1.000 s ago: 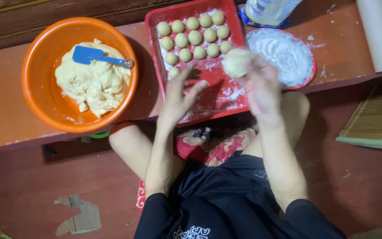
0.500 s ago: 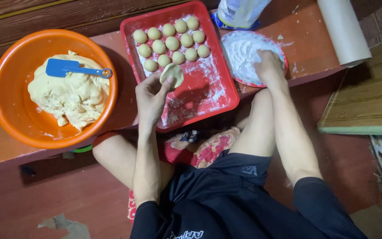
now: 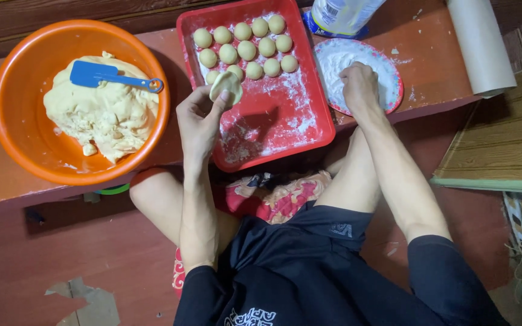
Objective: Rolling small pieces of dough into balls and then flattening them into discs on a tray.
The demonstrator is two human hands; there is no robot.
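Left hand lifted flattened, floury dough disc

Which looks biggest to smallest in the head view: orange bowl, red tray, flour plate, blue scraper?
1. orange bowl
2. red tray, close behind the bowl, so that order is unsure
3. flour plate, partly under the right hand
4. blue scraper

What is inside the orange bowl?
Inside the orange bowl lies a large lump of pale dough, with a blue scraper on top. The bowl's bottom beneath the dough is covered and cannot be seen.
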